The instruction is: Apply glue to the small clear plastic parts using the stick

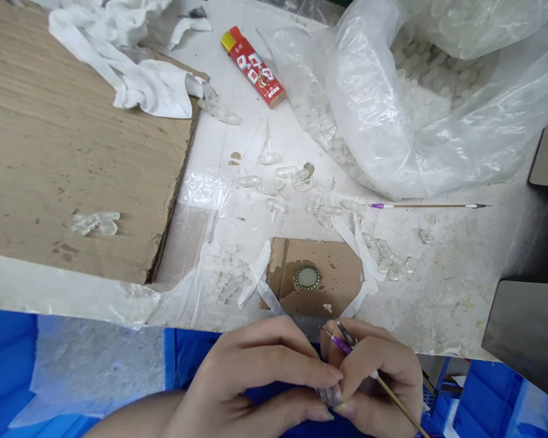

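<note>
**Two hands, one crystal, one tool**

The left hand (pixel 251 380) pinches one small clear crystal piece (pixel 329 395) in its fingertips. The right hand (pixel 383 380) grips one wooden-handled pointed tool (pixel 344 345) with a purple collar, its tip beside the crystal. Just beyond the white table's (pixel 442 304) near edge, one round gold-rimmed disc (pixel 307 278) sits on a brown cardboard patch (pixel 338 261).

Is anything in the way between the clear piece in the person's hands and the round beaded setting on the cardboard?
Nothing visible blocks it. The clear piece sits in the left hand, beside the right hand's wooden-handled tool; beyond lies the cardboard, where only a small pale chip rests near the round beaded setting.
</note>
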Demonstrator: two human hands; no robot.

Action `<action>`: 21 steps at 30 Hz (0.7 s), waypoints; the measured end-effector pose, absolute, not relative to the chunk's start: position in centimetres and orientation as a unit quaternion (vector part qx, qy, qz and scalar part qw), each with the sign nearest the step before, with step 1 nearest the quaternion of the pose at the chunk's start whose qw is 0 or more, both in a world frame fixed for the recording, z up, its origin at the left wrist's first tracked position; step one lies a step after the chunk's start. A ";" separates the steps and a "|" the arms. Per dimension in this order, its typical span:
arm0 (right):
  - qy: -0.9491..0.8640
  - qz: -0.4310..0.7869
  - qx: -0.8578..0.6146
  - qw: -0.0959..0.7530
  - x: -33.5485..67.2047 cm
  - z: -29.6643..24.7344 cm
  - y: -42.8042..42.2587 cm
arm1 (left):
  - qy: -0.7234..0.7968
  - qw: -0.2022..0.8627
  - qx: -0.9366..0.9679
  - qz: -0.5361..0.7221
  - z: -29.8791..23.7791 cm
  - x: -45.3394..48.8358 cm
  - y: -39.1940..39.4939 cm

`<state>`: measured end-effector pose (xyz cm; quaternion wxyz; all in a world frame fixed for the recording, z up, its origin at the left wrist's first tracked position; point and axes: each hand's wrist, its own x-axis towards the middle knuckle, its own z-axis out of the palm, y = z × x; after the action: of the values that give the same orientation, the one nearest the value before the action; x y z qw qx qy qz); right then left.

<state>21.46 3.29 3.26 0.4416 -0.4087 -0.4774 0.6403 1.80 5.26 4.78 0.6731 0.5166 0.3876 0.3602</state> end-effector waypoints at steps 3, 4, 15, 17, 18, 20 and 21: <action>-0.482 0.639 -0.407 0.440 21.2 3.2 3.4 | 0.385 0.676 0.514 0.361 4.6 2.0 5.0; -0.481 0.639 -0.405 0.443 21.1 3.1 3.4 | 0.385 0.678 0.511 0.362 4.6 2.1 4.9; -0.491 0.597 -0.431 0.465 20.4 3.0 2.7 | 0.394 0.677 0.508 0.359 4.6 1.8 4.8; -0.484 0.605 -0.425 0.468 20.5 2.9 2.6 | 0.395 0.676 0.506 0.361 4.6 1.8 4.9; -0.480 0.607 -0.424 0.470 20.5 2.8 2.6 | 0.395 0.676 0.506 0.362 4.6 1.7 5.0; -0.476 0.609 -0.423 0.472 20.6 2.8 2.7 | 0.400 0.673 0.505 0.363 4.6 1.8 5.1; -0.479 0.608 -0.426 0.468 20.8 2.8 2.8 | 0.407 0.671 0.501 0.365 4.6 1.9 5.1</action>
<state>20.76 2.81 2.81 0.4678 -0.4258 -0.4794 0.6083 1.87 5.13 4.60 0.6709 0.5013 0.4067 0.3649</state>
